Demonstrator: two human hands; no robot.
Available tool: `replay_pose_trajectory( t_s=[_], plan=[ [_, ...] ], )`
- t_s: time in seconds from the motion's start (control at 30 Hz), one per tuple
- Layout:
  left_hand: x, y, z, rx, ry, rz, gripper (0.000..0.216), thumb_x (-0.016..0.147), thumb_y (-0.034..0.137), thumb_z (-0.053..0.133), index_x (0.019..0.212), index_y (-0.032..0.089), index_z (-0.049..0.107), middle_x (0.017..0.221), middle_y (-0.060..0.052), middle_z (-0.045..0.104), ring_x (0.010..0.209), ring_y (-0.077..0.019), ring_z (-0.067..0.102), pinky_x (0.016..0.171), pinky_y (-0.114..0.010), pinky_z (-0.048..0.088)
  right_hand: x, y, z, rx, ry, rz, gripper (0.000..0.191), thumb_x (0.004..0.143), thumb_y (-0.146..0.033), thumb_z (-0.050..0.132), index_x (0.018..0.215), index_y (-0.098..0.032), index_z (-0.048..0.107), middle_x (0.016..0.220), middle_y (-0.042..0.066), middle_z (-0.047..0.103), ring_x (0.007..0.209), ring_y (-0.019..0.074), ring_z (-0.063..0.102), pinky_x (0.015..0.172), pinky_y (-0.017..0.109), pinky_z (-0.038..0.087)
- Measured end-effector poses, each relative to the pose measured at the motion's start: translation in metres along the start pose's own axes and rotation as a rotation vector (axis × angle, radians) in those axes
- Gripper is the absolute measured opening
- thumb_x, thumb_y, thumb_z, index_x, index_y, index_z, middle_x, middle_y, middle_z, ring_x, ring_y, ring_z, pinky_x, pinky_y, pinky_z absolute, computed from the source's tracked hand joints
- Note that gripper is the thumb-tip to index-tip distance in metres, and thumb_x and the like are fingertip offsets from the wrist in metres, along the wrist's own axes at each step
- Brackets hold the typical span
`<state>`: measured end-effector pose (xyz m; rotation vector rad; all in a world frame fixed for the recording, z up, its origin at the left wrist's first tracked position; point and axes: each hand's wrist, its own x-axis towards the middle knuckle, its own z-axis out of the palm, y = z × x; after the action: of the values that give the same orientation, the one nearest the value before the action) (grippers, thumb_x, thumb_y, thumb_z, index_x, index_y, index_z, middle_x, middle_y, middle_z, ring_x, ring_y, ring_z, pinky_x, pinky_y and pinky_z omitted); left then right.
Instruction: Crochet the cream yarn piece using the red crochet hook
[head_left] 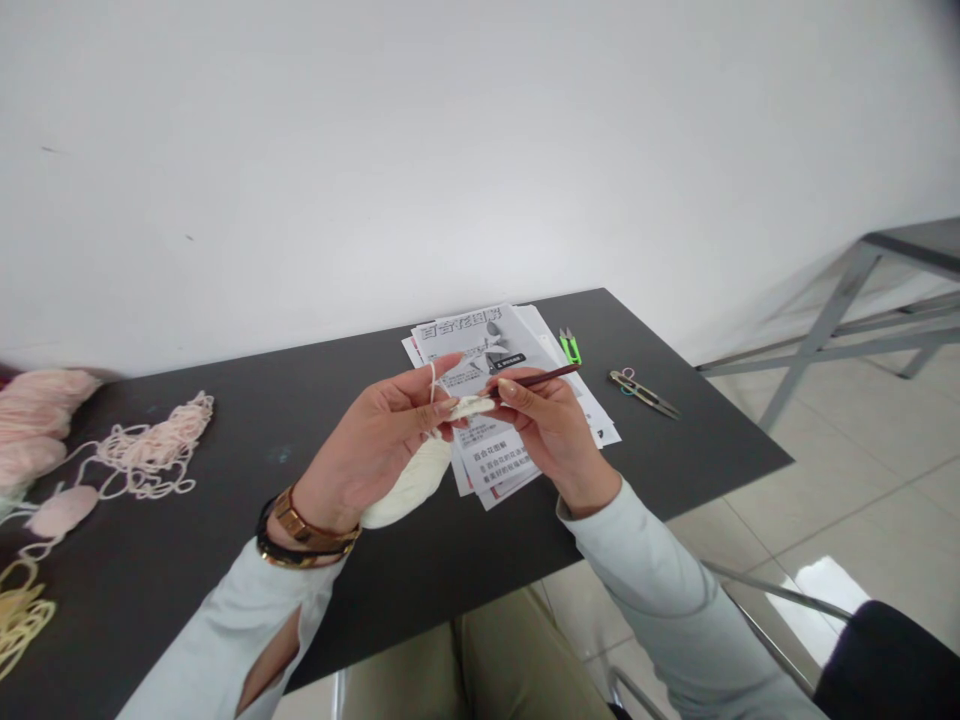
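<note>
My left hand (379, 440) is raised above the dark table (225, 560), pinching a cream knitted piece (412, 480) that hangs down from its fingers, with a strand of cream yarn looped over the index finger. My right hand (547, 425) grips a dark red crochet hook (544, 378) whose tip meets the top of the cream piece between the two hands. Both hands hover over a stack of printed instruction sheets (495, 400).
Green thread snips (570, 345) and a second pair of snips (643, 392) lie right of the sheets. Pink yarn (154, 445) and pink knitted pieces (37, 420) sit at the left, yellow yarn (19, 615) at the near left edge. A metal-framed table (900, 270) stands far right.
</note>
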<state>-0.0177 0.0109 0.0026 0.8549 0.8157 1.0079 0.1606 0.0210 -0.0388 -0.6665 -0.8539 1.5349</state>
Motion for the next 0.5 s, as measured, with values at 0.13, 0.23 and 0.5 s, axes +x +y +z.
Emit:
replay_pose_trajectory(
  t_s=[0.13,0.23,0.5],
  plan=[
    [-0.0004,-0.0002,0.0000,0.018,0.019,0.018,0.046,0.073,0.012,0.076,0.119,0.017,0.068,0.075,-0.002,0.068,0.065,-0.0101,0.061,0.058,-0.021,0.045,-0.0001,0.0009,0.0033,0.000,0.077,-0.004,0.016,0.067,-0.031,0.083,0.077,-0.021,0.076,0.077,-0.002,0.076,0.068,0.0106,0.070,0.069,0.023,0.061],
    [-0.0008,0.0015,-0.0007,0.038,0.018,0.017,0.049,0.073,0.012,0.076,0.121,0.017,0.067,0.079,-0.003,0.070,0.068,-0.0107,0.062,0.060,-0.021,0.044,-0.0010,0.0013,0.0052,-0.020,0.106,-0.045,0.016,0.066,-0.030,0.083,0.078,-0.022,0.076,0.077,-0.002,0.076,0.068,0.0105,0.069,0.070,0.023,0.060],
    [-0.0019,-0.0036,0.0052,0.025,0.074,0.033,0.063,0.068,0.010,0.079,0.128,0.022,0.062,0.073,0.003,0.068,0.069,-0.0099,0.062,0.074,-0.025,0.048,-0.0044,0.0052,0.0096,-0.025,0.097,-0.035,0.016,0.066,-0.030,0.084,0.079,-0.022,0.076,0.077,-0.001,0.076,0.069,0.0113,0.070,0.070,0.024,0.060]
  ],
)
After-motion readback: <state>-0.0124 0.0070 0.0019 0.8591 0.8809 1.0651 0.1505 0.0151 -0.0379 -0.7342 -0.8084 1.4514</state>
